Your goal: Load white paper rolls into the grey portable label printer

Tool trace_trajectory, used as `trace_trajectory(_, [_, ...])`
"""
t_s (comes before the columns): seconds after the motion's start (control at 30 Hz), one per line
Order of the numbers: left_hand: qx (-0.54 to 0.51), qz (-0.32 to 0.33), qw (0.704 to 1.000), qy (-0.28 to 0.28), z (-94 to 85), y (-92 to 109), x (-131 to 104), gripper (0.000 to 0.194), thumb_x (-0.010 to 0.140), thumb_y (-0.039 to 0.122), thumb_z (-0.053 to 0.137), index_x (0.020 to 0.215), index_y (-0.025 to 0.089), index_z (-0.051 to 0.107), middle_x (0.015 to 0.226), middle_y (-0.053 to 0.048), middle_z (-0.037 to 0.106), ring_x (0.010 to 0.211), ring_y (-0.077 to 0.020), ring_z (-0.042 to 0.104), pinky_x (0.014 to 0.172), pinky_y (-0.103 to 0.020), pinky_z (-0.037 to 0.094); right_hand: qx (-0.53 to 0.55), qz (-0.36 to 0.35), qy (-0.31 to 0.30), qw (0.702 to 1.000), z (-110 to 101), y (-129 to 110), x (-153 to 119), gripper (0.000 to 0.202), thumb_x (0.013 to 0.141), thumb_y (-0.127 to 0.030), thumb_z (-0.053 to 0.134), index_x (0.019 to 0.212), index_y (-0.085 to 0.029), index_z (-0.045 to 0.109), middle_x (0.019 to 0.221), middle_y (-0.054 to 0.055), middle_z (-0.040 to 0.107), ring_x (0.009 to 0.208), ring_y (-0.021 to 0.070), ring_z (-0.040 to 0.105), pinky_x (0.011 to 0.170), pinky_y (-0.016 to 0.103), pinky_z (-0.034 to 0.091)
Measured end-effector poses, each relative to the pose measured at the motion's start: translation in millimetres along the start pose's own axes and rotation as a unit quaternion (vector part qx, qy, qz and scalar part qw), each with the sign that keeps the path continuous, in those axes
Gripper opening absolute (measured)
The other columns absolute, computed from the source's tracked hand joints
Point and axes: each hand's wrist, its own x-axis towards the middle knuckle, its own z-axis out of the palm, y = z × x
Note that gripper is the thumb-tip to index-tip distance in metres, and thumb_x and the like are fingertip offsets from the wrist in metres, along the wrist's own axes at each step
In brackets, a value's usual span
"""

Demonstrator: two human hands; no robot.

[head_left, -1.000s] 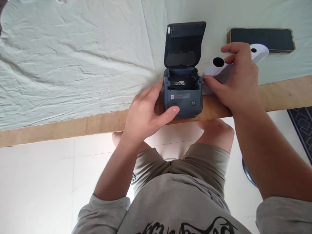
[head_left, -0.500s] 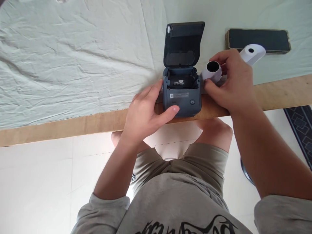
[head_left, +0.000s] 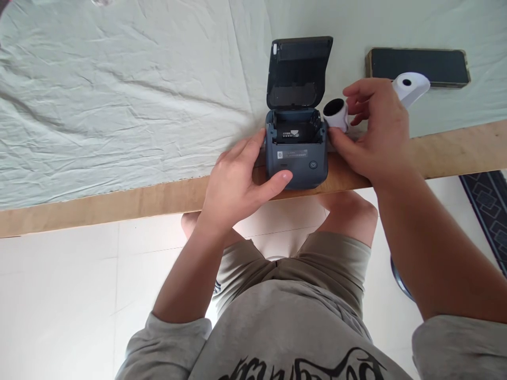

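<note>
A dark blue label printer (head_left: 297,168) stands at the table's edge with its dark lid (head_left: 297,74) raised and its paper bay exposed. My left hand (head_left: 237,177) holds its left side, fingers along the flank and thumb across the front of the top. Right beside the printer stands a small white roll (head_left: 336,120) with a dark round centre. My right hand (head_left: 380,124) is just to the right of this roll, fingers apart, with the thumb tip at its lower edge. Behind that hand lies a white curved piece (head_left: 414,89) with a black spot, partly hidden.
A phone (head_left: 420,66) with a dark screen lies at the back right, partly behind the white curved piece. Pale green cloth (head_left: 138,105) covers the table up to a bare wooden edge (head_left: 119,206). A small clear item (head_left: 102,2) is cut off at the top.
The white roll has shifted left, against the printer's right side, and tilted. My right fingers have come away from it. My left hand and the printer stay in place.
</note>
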Motion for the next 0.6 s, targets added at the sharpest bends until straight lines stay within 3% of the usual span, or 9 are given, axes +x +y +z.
trace_trajectory(0.2, [0.017,-0.022,1.0,-0.003,0.4,2.9,0.5,0.085,0.104,0.067,0.062,0.165,0.007,0.06,0.144,-0.017,0.078,0.13,-0.0377,0.076,0.114,-0.053,0.062,0.018,0.003,0.044,0.999,-2.6,4.1,-2.7,0.048,0.087,-0.033,0.08,0.13,-0.026,0.06,0.121,0.007,0.07,0.103,0.018,0.069,0.09,0.041,0.061])
trace_trajectory(0.33, [0.013,-0.029,0.999,-0.008,-0.3,4.1,0.1,0.081,0.103,0.068,0.065,0.165,0.015,0.06,0.15,-0.015,0.077,0.135,-0.0377,0.074,0.117,-0.054,0.062,0.041,-0.002,0.098,0.994,-2.1,6.3,-0.4,0.036,0.087,-0.029,0.077,0.121,-0.024,0.063,0.115,0.007,0.069,0.102,0.0168,0.069,0.088,0.039,0.059])
trace_trajectory(0.47, [0.01,-0.033,0.999,-0.011,-1.3,3.8,-0.1,0.079,0.103,0.067,0.066,0.163,0.016,0.061,0.15,-0.014,0.077,0.135,-0.0372,0.074,0.117,-0.054,0.062,0.117,-0.041,0.109,0.986,-6.3,-19.9,9.8,0.037,0.085,-0.025,0.079,0.119,-0.025,0.064,0.111,0.003,0.072,0.098,0.0151,0.073,0.077,0.034,0.058])
trace_trajectory(0.6, [0.014,-0.032,0.999,-0.011,-0.4,2.7,0.0,0.08,0.103,0.071,0.065,0.165,0.02,0.059,0.148,-0.013,0.077,0.135,-0.0374,0.075,0.116,-0.053,0.063,0.12,-0.059,0.045,0.99,-10.5,-57.9,22.6,0.03,0.089,-0.021,0.074,0.118,-0.028,0.069,0.122,-0.002,0.077,0.112,0.0156,0.077,0.091,0.037,0.065])
